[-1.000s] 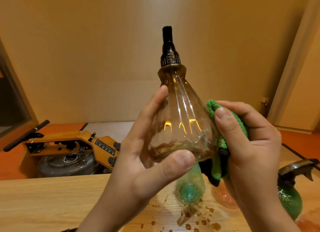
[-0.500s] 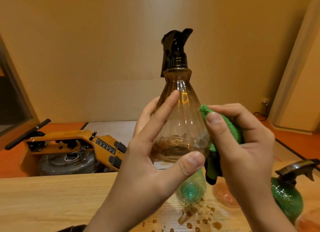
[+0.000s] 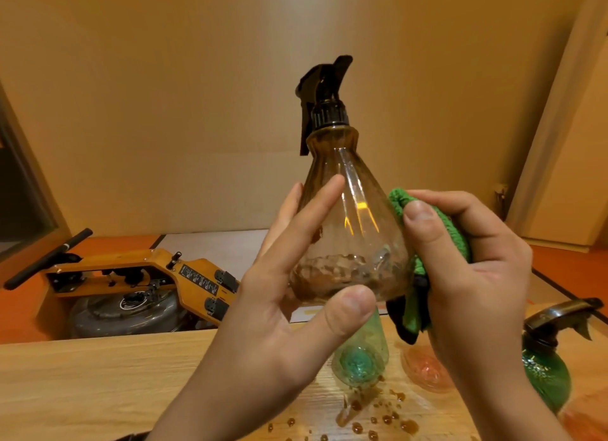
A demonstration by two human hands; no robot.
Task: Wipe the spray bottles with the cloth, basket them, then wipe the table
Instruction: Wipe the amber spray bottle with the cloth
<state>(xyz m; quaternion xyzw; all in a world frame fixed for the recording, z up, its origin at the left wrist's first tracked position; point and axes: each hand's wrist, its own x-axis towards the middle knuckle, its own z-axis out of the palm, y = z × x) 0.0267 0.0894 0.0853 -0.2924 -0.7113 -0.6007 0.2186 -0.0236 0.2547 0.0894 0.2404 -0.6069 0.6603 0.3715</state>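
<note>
A clear brown spray bottle (image 3: 348, 230) with a black trigger head is held upright in the air above the wooden table (image 3: 98, 384). My left hand (image 3: 289, 328) holds its round base between thumb and fingers. My right hand (image 3: 467, 276) grips a folded green cloth (image 3: 418, 269) and presses it against the bottle's right side. Below, a clear green spray bottle (image 3: 360, 358) lies on the table, a pink one (image 3: 427, 368) lies beside it, and a dark green spray bottle (image 3: 546, 371) stands at the right.
Brown liquid drops (image 3: 381, 417) are spattered on the table below the bottles. Behind the table's far edge sits a yellow machine (image 3: 138, 276) with a black handle, over a grey round tank. A plain wall is behind.
The brown bottle has been turned in my left hand, so its trigger head now shows side-on. It has also dropped a little lower. The cloth stays against its right side.
</note>
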